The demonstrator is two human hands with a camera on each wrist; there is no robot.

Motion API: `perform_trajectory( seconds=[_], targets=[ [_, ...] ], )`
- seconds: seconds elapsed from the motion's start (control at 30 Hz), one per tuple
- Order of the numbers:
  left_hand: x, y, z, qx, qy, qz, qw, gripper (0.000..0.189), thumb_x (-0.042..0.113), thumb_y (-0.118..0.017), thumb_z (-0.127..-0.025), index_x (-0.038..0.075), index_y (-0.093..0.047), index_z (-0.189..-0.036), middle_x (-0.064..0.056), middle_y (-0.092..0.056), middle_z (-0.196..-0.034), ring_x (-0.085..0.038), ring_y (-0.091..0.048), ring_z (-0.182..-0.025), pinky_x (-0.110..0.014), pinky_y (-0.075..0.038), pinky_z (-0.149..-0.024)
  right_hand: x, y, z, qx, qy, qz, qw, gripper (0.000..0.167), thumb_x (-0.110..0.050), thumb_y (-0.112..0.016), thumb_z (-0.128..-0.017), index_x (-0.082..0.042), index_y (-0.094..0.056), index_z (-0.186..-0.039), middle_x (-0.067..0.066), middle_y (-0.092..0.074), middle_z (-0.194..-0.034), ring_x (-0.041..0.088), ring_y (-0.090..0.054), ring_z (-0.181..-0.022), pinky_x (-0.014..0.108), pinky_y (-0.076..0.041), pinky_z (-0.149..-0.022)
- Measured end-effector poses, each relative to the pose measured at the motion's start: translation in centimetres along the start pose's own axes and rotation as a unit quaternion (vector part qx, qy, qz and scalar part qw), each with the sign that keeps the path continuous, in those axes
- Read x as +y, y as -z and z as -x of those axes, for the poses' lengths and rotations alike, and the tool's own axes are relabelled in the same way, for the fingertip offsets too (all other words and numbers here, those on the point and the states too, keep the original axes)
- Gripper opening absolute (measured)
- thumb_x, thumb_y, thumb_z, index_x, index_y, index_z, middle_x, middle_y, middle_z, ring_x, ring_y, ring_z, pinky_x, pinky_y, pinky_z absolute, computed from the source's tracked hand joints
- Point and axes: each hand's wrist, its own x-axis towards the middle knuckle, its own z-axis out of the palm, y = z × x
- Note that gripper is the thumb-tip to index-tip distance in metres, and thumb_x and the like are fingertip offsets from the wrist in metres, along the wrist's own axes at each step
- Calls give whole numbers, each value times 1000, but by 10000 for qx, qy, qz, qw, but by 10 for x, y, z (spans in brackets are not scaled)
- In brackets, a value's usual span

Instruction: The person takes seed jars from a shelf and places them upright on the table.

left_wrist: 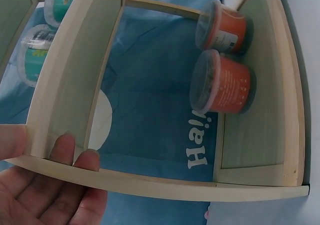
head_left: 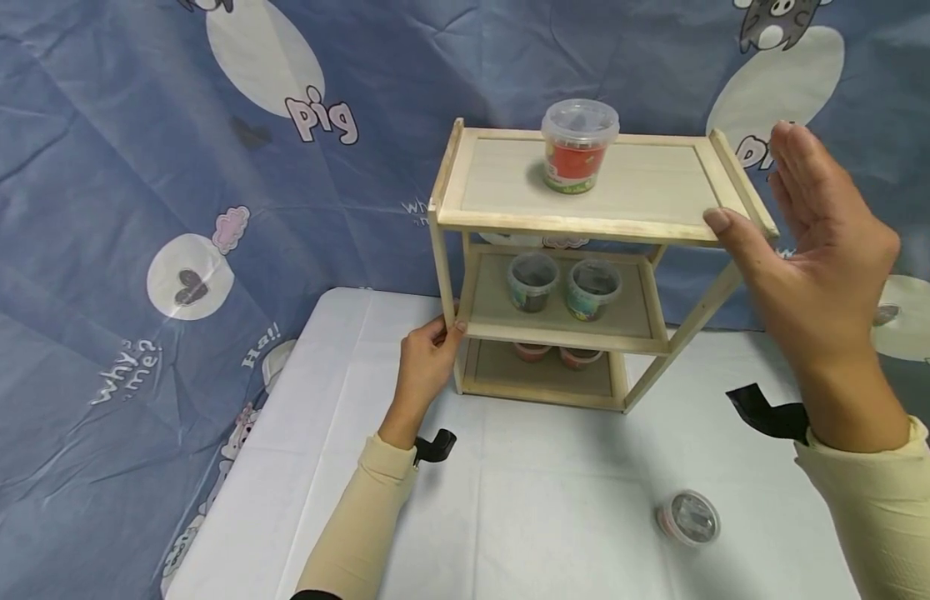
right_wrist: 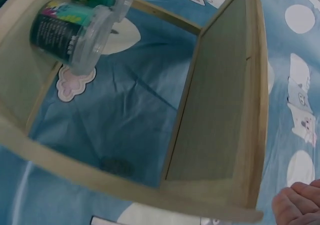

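Observation:
A three-tier wooden shelf stands on the white table. My left hand grips its left post beside the middle tier; in the left wrist view the fingers curl round that post. My right hand is raised at the top right corner with straight fingers, the thumb over the top board's edge; whether it touches I cannot tell. On the top tier is a clear plastic tub with a red label. Two teal-labelled tubs sit on the middle tier, and two red-labelled tubs on the bottom one.
Another lidded tub lies on the white table, right of the shelf and near my right forearm. A blue printed cloth hangs behind the shelf and along the left side.

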Motion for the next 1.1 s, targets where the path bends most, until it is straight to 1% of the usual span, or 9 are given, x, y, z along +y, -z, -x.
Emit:
perform_trajectory(
  seconds=[0.07, 0.2, 0.3, 0.4, 0.53, 0.67, 0.83, 1.03, 1.1],
  targets=[
    [0, 0, 0, 28, -5, -5, 10000, 34, 28, -70, -103, 10, -74, -132, -11, -79, -103, -22, -75, -91, -41, -59, -77, 1, -7, -5, -72, -113, -69, 9999, 71, 7, -80, -86, -5, -53, -151, 8, -56, -152, 19, -50, -142, 33, -39, -115],
    [1, 0, 0, 81, -13, 22, 10000, 34, 27, -71, -102, 6, -76, -128, -12, -79, -102, -23, -75, -92, -42, -59, -78, 2, -19, -14, -256, -328, -119, 9991, 71, 4, -82, -86, -8, -55, -151, 6, -56, -152, 15, -51, -141, 31, -39, -114],
    [0, -1, 0, 67, 9, 71, 10000, 34, 26, -71, -102, 4, -75, -127, -14, -79, -103, -24, -76, -93, -43, -60, -80, 3, -26, -18, -393, -307, -27, 9988, 71, 0, -83, -88, -9, -54, -152, 3, -55, -153, 14, -50, -141, 30, -39, -114],
    [-1, -2, 1, 41, 7, 86, 10000, 36, 26, -70, -102, 4, -74, -129, -14, -78, -105, -24, -76, -95, -43, -60, -81, 2, -32, -23, -460, -328, -34, 9984, 71, -2, -83, -88, -9, -54, -152, 3, -55, -153, 12, -50, -141, 29, -39, -114],
    [-2, -3, 1, 38, 34, 44, 10000, 36, 27, -70, -102, 4, -73, -130, -14, -78, -106, -23, -76, -96, -44, -60, -82, -8, -38, -28, -532, -376, -83, 9978, 70, 1, -81, -89, -5, -52, -152, 6, -54, -154, 13, -49, -142, 28, -38, -114],
    [-2, -3, 2, 57, 65, 42, 10000, 36, 27, -70, -102, 4, -75, -128, -14, -78, -105, -23, -76, -95, -44, -60, -82, -8, -42, -31, -594, -351, -64, 9976, 70, 2, -81, -89, -2, -52, -152, 8, -53, -154, 13, -49, -142, 28, -38, -114],
    [-1, -3, 1, 60, -12, -31, 10000, 35, 28, -71, -102, 5, -75, -128, -13, -79, -103, -23, -76, -94, -43, -60, -80, 1, -48, -36, -726, -388, 4, 9966, 72, -4, -84, -89, -6, -52, -153, 6, -53, -155, 10, -48, -142, 27, -38, -114],
    [0, -2, 1, 70, 37, 62, 9999, 35, 27, -70, -102, 3, -74, -128, -14, -78, -105, -23, -76, -95, -43, -60, -81, -3, -60, -45, -971, -529, -38, 9939, 73, -14, -84, -91, -8, -50, -155, 3, -50, -157, 9, -46, -143, 26, -36, -115],
    [0, -2, 1, 72, 41, 82, 9999, 35, 27, -70, -102, 3, -74, -128, -15, -78, -105, -23, -76, -96, -43, -60, -81, -4, -64, -48, -1046, -543, -88, 9930, 73, -16, -84, -91, -7, -49, -155, 3, -50, -158, 9, -47, -143, 27, -36, -115]
  ],
)
